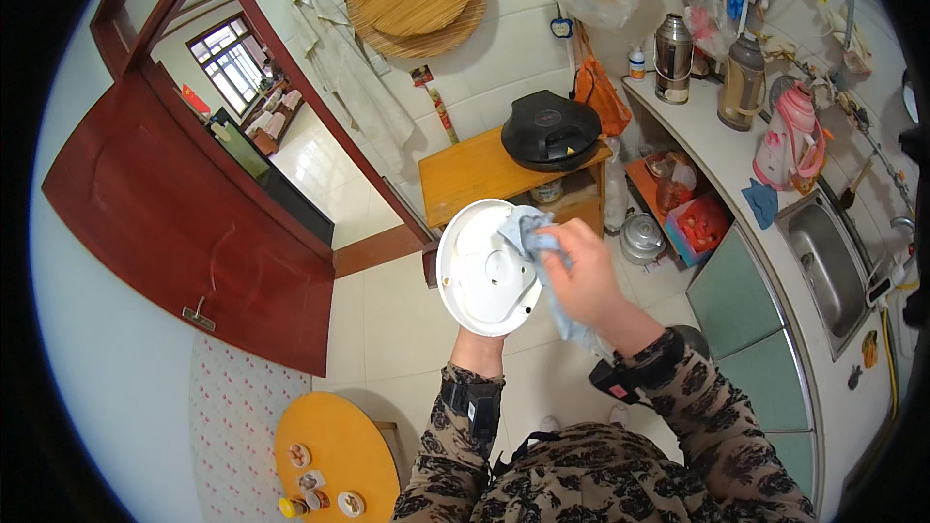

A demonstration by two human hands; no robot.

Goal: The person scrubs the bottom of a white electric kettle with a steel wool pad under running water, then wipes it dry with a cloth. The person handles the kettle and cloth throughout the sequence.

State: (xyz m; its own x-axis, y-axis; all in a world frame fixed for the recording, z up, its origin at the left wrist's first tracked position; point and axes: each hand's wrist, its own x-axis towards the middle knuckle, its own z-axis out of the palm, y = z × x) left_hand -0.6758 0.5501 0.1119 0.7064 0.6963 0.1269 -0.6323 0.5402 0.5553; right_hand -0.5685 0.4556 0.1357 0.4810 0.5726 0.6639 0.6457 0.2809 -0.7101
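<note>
A round white plastic appliance part (479, 269), perhaps a lid or base, is held up in front of me, its inner side facing my eyes. My left hand (482, 343) supports it from below and behind. The fingers of that hand are hidden by the part, and only the heel and wrist show. Between the fingertips of my right hand (581, 269) is a bunched light-blue cloth (527, 226), pressed against the part's upper right rim. The rest of the cloth hangs down under the right hand.
A black electric griddle (552, 131) sits on a wooden cabinet (465, 167) ahead. On the right, a curved counter (719, 152) carries thermos flasks (788, 134) beside a steel sink (828, 269). A kettle (642, 238) stands on the floor. A round table (341, 443) holds small bowls at lower left.
</note>
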